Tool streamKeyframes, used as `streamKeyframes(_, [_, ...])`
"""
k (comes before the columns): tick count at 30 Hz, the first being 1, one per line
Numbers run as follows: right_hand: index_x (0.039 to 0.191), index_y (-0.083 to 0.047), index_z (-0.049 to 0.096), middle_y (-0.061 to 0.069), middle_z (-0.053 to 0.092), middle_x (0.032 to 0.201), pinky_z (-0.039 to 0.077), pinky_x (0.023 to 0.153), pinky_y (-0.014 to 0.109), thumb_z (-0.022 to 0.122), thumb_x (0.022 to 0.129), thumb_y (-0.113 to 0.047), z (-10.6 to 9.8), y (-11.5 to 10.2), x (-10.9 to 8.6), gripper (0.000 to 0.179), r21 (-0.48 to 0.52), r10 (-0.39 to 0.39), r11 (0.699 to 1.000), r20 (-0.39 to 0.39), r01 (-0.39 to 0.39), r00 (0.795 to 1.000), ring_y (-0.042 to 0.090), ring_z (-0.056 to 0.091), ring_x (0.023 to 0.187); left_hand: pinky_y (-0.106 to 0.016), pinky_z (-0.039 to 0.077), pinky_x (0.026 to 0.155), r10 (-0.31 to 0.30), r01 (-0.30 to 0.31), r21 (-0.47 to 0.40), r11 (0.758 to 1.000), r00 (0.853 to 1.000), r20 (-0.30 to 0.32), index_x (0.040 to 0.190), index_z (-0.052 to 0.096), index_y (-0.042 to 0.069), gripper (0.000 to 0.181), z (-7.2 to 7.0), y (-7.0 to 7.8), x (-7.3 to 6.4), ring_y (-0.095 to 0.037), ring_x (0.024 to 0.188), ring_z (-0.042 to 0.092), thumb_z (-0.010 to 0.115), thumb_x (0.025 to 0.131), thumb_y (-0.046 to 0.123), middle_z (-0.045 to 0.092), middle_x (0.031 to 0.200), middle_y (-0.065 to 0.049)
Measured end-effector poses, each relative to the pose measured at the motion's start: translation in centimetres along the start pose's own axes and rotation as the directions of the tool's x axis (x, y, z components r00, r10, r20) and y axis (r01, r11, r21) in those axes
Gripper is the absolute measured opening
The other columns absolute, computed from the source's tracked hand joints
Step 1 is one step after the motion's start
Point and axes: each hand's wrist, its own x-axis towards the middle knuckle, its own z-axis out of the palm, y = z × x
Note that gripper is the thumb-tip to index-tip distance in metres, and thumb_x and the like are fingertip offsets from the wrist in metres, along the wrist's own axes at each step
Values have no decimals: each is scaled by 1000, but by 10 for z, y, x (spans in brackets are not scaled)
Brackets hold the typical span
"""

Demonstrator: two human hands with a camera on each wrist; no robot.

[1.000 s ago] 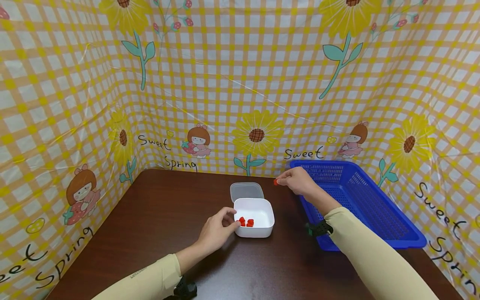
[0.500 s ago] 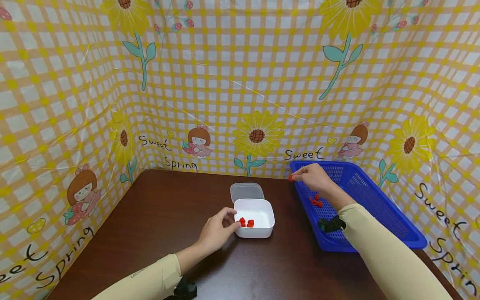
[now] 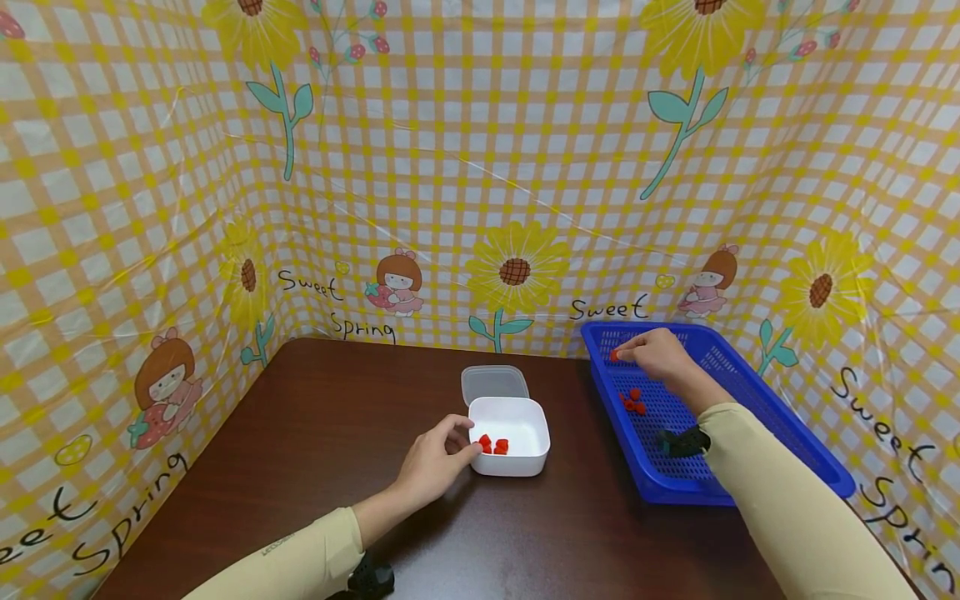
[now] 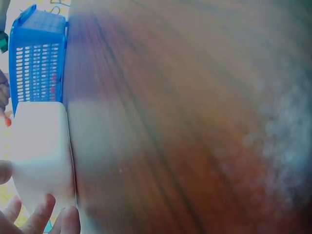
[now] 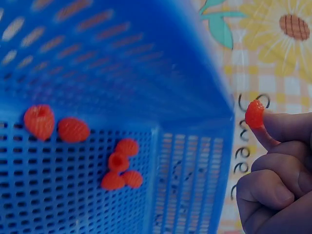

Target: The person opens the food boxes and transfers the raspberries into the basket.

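My left hand [image 3: 433,457] holds the left side of a small white container [image 3: 517,465], thumb at its near corner and fingers along the side. A few red raspberries [image 3: 501,447] lie inside, near that corner. Over the far left part of a blue plastic basket [image 3: 647,482], my right hand [image 3: 660,357] pinches one raspberry [image 5: 254,114] between thumb and forefinger; the other fingers are curled in. Several more raspberries [image 5: 39,122] rest on the basket's slotted floor in the right wrist view, some clustered together. The left wrist view shows the container's outer wall [image 4: 41,141] beside my left fingertips [image 4: 44,209].
A clear plastic lid [image 3: 493,382] lies behind the container on the dark brown table [image 3: 360,400]. Checked cloth with sunflowers [image 3: 517,167] hangs around the back and both sides. The basket stands at the right, its far end near the cloth.
My right hand has moved right with the raspberry, from beside the basket's left rim to above its inside. Raspberries in the basket have come into view. My left hand stays on the container.
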Motion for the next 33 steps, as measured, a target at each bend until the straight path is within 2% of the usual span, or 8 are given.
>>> streamKeyframes(2, [116, 5, 72, 11, 65, 80, 36, 54, 32, 62, 98, -17, -2, 5, 0, 31, -13, -4, 1000, -10, 4, 1000, 13, 42, 56, -29, 45, 68, 0, 0, 4, 1000, 1000, -1, 122, 64, 19, 34, 0, 0, 0, -9, 82, 60, 73, 92, 33, 66, 91, 9])
streamKeyframes(6, [114, 7, 72, 29, 68, 112, 47, 68, 41, 62, 98, -16, -5, 14, -1, 30, -56, 0, 998, -14, -1, 1000, 33, 62, 87, -29, 46, 69, 0, 0, 9, 1000, 1000, -2, 122, 64, 19, 34, 0, 0, 0, -9, 82, 61, 73, 92, 34, 66, 90, 10])
streamKeyframes(11, [117, 11, 69, 34, 60, 129, 49, 78, 46, 59, 99, -14, -6, 25, 0, 33, -71, 31, 997, 6, -30, 1000, 47, 55, 115, -28, 46, 69, 3, -3, 4, 1000, 1000, 0, 122, 64, 19, 34, 0, -1, 0, -9, 82, 61, 72, 93, 34, 66, 90, 10])
streamKeyframes(15, [112, 12, 71, 20, 70, 87, 43, 56, 35, 60, 97, -13, -8, 34, 3, 31, -43, 50, 998, 11, -50, 999, 27, 56, 63, -29, 46, 69, 1, -1, -1, 1000, 1000, 1, 122, 64, 19, 34, 0, -1, 1, -10, 83, 61, 72, 93, 35, 66, 90, 10])
streamKeyframes(18, [109, 12, 72, 7, 65, 77, 30, 45, 29, 62, 95, -11, -8, 39, 5, 29, -3, 72, 997, 22, -72, 997, 10, 29, 44, -29, 46, 69, -3, 3, -3, 1000, 1000, 4, 122, 64, 19, 34, -1, -1, 1, -10, 83, 61, 72, 93, 35, 67, 91, 10])
streamKeyframes(23, [110, 11, 71, 22, 68, 98, 31, 44, 29, 61, 94, -12, -8, 41, 7, 30, -3, 76, 997, 27, -76, 997, 8, 30, 44, -30, 46, 69, -8, 8, -3, 1000, 1000, 5, 122, 64, 19, 34, -1, 0, 2, -10, 83, 61, 72, 92, 35, 67, 90, 10])
streamKeyframes(27, [109, 11, 72, 15, 69, 86, 31, 45, 30, 63, 94, -13, -7, 37, 6, 30, -17, 55, 998, 20, -55, 998, 10, 30, 45, -29, 46, 69, -7, 7, -5, 1000, 1000, 5, 122, 64, 19, 34, -2, 1, 1, -10, 82, 61, 72, 92, 34, 66, 90, 9])
streamKeyframes(33, [109, 9, 73, 27, 70, 104, 40, 62, 36, 67, 95, -19, 0, 17, 0, 32, -52, 7, 999, 10, -7, 1000, 25, 53, 76, -29, 46, 69, -4, 4, -12, 1000, 1000, 7, 122, 64, 19, 34, -1, 0, 1, -10, 83, 61, 72, 93, 34, 67, 90, 9])
